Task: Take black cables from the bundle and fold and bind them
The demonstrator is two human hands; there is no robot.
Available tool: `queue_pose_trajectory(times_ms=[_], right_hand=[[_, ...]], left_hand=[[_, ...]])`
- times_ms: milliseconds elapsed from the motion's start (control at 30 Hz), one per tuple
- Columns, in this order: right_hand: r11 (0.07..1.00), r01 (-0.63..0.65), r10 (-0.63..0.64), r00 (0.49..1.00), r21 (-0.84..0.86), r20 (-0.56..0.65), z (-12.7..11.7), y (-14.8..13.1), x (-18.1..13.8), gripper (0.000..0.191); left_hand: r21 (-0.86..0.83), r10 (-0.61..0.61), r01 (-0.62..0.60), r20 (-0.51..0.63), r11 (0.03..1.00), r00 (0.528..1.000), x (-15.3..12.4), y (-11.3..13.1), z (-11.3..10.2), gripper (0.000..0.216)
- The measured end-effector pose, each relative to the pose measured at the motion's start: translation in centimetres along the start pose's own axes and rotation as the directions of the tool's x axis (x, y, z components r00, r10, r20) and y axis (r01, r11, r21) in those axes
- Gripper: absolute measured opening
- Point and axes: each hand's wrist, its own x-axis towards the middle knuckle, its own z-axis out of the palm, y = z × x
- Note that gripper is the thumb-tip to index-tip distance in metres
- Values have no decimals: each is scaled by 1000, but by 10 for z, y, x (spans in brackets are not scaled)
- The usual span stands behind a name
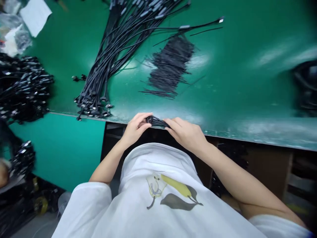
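A folded black cable (158, 121) is stretched between my two hands at the front edge of the green table. My left hand (136, 127) pinches its left end, where a dark connector shows between thumb and fingers. The right end is gripped by my right hand (184, 132), whose fingertips close over the strands. Just beyond them on the table lies a pile of short black ties (170, 66). Left of that pile is a long bundle of black cables (111, 59) with grey sleeves and metal-tipped connectors at the near end.
A heap of coiled cables (22, 87) sits at the far left, with plastic bags and white paper (36, 16) behind it. One cable's plug (221, 19) reaches out to the right. A dark blurred coil (307, 87) lies at the right edge. The green table (247, 82) ends close to my body.
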Motion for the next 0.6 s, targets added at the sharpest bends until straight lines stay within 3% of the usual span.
queue_pose_trajectory(times_ms=[67, 133, 233, 300, 367, 433, 500, 533, 567, 600], right_hand=[[987, -50, 43, 998, -151, -51, -7, 16, -6, 30], [956, -166, 140, 983, -244, -120, -23, 45, -15, 33], [859, -425, 347, 894, -285, -285, -70, 99, -37, 39], [721, -637, 500, 750, -273, -432, -114, 136, -52, 44], [496, -835, 595, 528, -240, -606, -158, 172, -64, 47], [269, -948, 578, 301, -171, -759, -192, 205, -72, 46], [129, -986, 619, 165, -107, -768, -211, 230, -76, 46], [97, -990, 669, 140, -100, -730, -214, 237, -76, 46], [130, -984, 707, 179, -123, -684, -213, 240, -75, 45], [227, -960, 703, 277, -163, -655, -209, 238, -72, 43]], left_hand=[[-17, -4, 4, 25, 1000, 1000, 0, 4, -4, 43], [36, -34, 35, -28, 999, 999, 0, 5, -13, 42], [81, -132, 143, -119, 986, 984, 2, -1, -28, 41], [100, -159, 175, -150, 979, 976, 3, -7, -35, 41], [118, -154, 173, -157, 978, 976, 5, -10, -40, 39], [147, -125, 148, -159, 978, 979, 8, -11, -43, 38], [214, -70, 104, -161, 971, 984, 12, -11, -44, 36], [264, -32, 74, -160, 962, 987, 13, -10, -46, 35], [320, 10, 40, -154, 947, 988, 14, -9, -47, 34], [377, 50, 8, -145, 926, 988, 14, -8, -49, 34]])
